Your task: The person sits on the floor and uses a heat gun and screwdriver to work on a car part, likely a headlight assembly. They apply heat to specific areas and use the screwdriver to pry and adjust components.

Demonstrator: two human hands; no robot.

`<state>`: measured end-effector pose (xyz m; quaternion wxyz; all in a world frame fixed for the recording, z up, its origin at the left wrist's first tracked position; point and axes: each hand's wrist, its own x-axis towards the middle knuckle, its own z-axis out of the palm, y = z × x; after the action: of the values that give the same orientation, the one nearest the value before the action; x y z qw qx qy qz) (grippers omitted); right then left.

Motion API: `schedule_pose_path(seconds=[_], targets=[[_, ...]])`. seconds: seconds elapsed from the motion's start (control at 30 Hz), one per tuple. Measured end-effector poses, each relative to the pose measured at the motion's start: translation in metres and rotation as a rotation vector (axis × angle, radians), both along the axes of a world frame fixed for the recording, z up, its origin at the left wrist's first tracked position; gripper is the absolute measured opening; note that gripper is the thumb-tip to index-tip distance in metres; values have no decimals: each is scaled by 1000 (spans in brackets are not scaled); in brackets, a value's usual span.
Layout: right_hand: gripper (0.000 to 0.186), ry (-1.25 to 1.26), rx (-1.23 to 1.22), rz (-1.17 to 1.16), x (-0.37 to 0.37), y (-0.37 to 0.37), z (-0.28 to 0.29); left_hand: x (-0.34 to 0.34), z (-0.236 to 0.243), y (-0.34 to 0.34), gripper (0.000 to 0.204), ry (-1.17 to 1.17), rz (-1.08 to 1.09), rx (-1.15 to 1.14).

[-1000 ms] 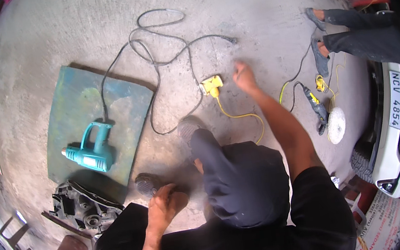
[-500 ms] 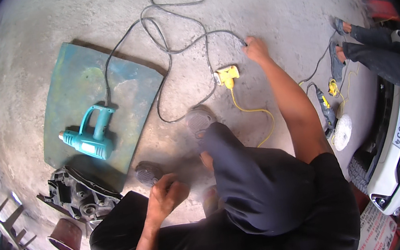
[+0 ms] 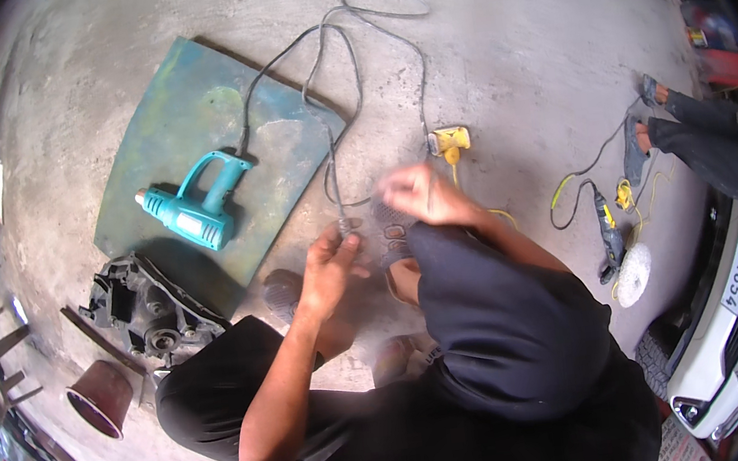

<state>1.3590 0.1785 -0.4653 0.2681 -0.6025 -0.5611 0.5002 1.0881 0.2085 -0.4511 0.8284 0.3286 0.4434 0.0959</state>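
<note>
While the left hand [image 3: 328, 267] grasps the end of the dark cord [image 3: 336, 178], the blurred right hand's [image 3: 424, 195] grip cannot be determined. The teal heat gun [image 3: 195, 207] lies on the panel [image 3: 284, 163].

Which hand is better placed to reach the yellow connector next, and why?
Probably the right hand: it is nearer the yellow connector, while the left hand is occupied, holding the dark cord.
</note>
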Motion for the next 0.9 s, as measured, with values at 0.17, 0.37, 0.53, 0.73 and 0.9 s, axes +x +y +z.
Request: schedule_pose_path(seconds=[0.17, 0.37, 0.53, 0.73, 0.9], targets=[[88, -814, -206, -329, 59, -1, -61, -21, 16, -3, 30, -68, 249, -120], [98, -745, -308, -511, 64, -13, -105, -14, 27, 12, 31, -206, 290, -91], [90, -318, 65, -382, 52, -22, -23, -7, 30, 19, 27, -86, 332, 126], [108, -249, 282, -94, -9, -15, 86, 9, 67, 40, 27, -88, 462, 276], [99, -258, 354, 53, -31, -4, 125, 21, 81, 42, 17, -97, 511, 352]])
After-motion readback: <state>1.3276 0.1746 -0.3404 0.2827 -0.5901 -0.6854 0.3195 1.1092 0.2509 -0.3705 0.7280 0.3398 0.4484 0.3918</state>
